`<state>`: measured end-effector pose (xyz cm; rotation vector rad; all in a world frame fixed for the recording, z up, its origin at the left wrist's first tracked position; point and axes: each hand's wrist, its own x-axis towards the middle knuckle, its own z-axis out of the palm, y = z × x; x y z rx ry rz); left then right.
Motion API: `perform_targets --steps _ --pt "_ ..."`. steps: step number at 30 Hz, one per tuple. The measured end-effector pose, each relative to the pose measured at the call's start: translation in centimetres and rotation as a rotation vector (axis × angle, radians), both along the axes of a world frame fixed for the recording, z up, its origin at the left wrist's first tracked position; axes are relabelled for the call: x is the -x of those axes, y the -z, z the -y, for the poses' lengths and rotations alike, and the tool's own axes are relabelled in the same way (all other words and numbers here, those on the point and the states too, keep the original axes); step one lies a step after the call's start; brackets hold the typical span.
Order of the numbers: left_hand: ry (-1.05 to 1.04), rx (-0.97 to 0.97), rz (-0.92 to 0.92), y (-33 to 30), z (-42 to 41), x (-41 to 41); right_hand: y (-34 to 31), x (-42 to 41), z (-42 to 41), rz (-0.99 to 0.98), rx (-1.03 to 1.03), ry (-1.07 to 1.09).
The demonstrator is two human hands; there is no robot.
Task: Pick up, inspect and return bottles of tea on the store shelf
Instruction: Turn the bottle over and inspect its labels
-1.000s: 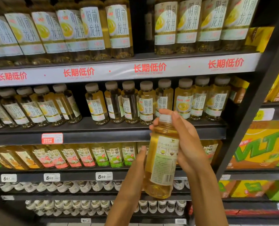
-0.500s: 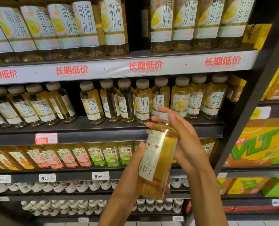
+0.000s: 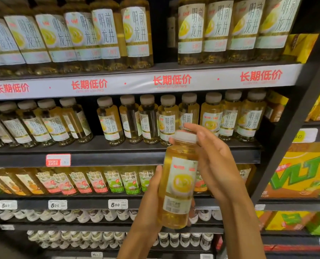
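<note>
1. The bottle (image 3: 178, 182) of amber tea stands nearly upright in front of the shelf (image 3: 118, 156), held in both hands, its label with a yellow circle facing the camera.
2. The left hand (image 3: 151, 200) grips the bottle's lower half from the left, thumb along its side, fingers curled behind it.
3. The right hand (image 3: 213, 161) curls round the bottle's neck and white cap (image 3: 186, 136) from the right, fingertips over the cap.
4. Just behind the bottle, on the shelf, a row of small bottles (image 3: 167, 120) with grey caps stands upright; a red tag (image 3: 58, 160) sits on the shelf edge to the bottle's left.
5. Below that row, left of the bottle, are fruit-tea bottles (image 3: 114, 182) and white price tags (image 3: 117, 204).
6. Above the bottle runs a white strip (image 3: 136, 83) with red lettering, and over it large bottles (image 3: 136, 32).
7. Right of the bottle, beyond a dark post (image 3: 293, 116), yellow cartons (image 3: 301, 174) are stacked.
</note>
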<state>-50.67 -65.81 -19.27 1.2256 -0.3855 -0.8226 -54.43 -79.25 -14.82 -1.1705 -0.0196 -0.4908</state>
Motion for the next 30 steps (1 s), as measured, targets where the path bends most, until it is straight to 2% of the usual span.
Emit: perform_targets --steps 2,4,9,14,22,26,30 --pt "0.118 0.103 -0.088 -0.1 -0.2 -0.1 -0.1 -0.2 -0.4 0.034 -0.132 -0.082" --pt "0.184 0.118 -0.130 0.0 -0.1 -0.2 -0.2 -0.4 -0.7 0.052 -0.185 -0.116" --pt "0.076 -0.123 0.036 0.3 0.3 -0.6 -0.5 0.2 -0.6 0.075 -0.074 -0.011" --pt "0.081 -0.148 0.093 -0.4 0.3 -0.4 -0.4 0.4 -0.1 0.007 -0.018 0.106" --pt "0.245 0.008 -0.128 -1.0 0.7 0.3 -0.3 -0.1 0.7 -0.049 -0.119 0.042" --pt "0.312 0.123 -0.144 -1.5 0.8 0.2 0.3 -0.4 1.3 -0.094 -0.270 0.012" --pt "0.359 0.122 -0.157 -1.2 1.0 0.1 1.1 -0.9 2.1 -0.217 -0.381 -0.009"
